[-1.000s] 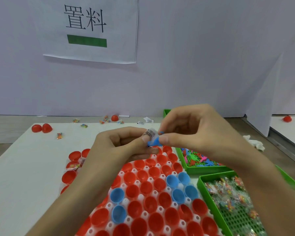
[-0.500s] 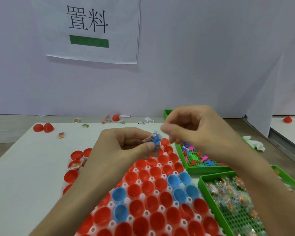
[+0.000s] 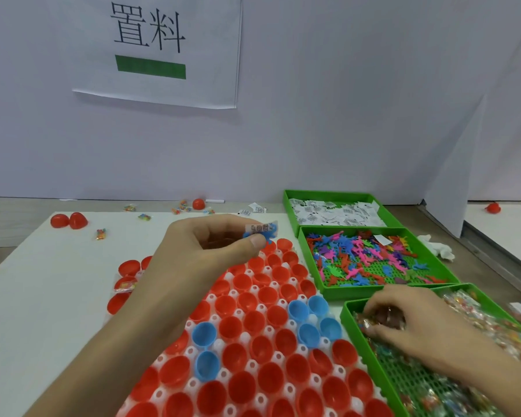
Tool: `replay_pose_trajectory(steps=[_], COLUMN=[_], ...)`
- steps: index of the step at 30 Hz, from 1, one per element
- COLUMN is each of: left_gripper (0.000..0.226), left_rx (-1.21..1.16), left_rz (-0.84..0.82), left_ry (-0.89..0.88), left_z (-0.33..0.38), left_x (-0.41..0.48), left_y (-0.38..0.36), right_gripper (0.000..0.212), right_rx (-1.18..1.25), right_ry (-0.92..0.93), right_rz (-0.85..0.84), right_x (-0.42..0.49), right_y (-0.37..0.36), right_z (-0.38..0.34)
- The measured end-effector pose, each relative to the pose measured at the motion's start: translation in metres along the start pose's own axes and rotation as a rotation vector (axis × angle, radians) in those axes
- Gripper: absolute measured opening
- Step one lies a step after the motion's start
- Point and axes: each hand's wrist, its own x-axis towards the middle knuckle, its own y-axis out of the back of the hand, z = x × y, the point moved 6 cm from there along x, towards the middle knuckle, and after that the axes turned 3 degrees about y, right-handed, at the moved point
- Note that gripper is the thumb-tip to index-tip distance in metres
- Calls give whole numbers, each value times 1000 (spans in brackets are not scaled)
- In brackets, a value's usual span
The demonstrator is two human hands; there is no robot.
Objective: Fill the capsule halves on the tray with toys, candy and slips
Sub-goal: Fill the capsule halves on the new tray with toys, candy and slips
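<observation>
Right hand (image 3: 409,323) dropped onto crinkly candy (image 3: 369,323), fingers (image 3: 382,300) gripping; left hand (image 3: 205,251) pinches slip (image 3: 259,227) and blue toy (image 3: 269,235).

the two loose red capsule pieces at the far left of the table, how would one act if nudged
The red capsule pieces look rounded and glossy, so a nudge would probably send one rolling or skidding on the table. They seem thin hollow shells like the open halves in the tray, so likely light. The slick dome may slip from a pinch.
</observation>
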Motion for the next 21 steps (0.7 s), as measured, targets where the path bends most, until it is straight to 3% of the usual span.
replay_pose_trajectory(steps=[6, 9, 14, 21], left_gripper=[35, 35, 32, 35], left_rx=[-29, -50, -71, -95], left_rz=[-19, -54, -97, -88], left_ry=[-27, -51, -61, -64], left_z=[4, 7, 11, 15], left_x=[-2, -2, -3, -3], left_y=[2, 2, 0, 6], right_gripper=[13, 27, 13, 31], right_rx=[22, -11, 26, 84], right_ry=[28, 19, -42, -82], right_rz=[2, -21, 20, 8], right_x=[-4, -9, -10, -19], right_y=[-3, -5, 3, 21], right_z=[-5, -7, -8, 0])
